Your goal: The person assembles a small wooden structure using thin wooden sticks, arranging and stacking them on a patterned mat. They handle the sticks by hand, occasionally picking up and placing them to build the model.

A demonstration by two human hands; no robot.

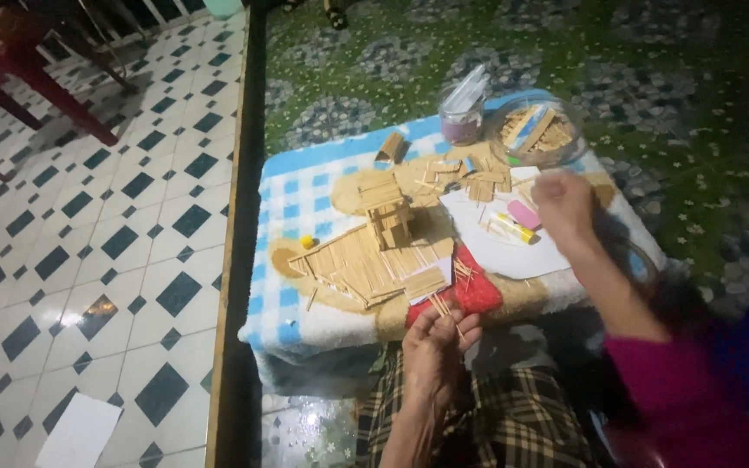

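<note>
From the head camera, looking down: the left hand (437, 342) sits low at the near edge of the small table (305, 334), fingers curled around a thin bundle of wooden sticks (444, 305) whose tips poke up past the knuckles. Just above it, on the blue-and-white checked towel (292, 195) that covers the table, lies the wooden stick model (374, 256), a flat triangular deck of sticks with a small upright tower built on it. A tiny yellow ball (307, 242) rests beside the model's left corner, and a red patch of the towel (478, 290) shows under its near right end.

The right hand (563, 204) hovers further back over a white paper sheet (513, 251), motion-blurred (so I cannot tell how far its fingers are spread or whether it grips anything). A yellow glue tube (513, 228) and a pink eraser-like block (524, 213) lie on the paper, right by that hand. Behind them, loose cut sticks (470, 178) are scattered, a round clear bowl (537, 132) holds more sticks, and a small clear jar (461, 117) stands beside it.
</note>
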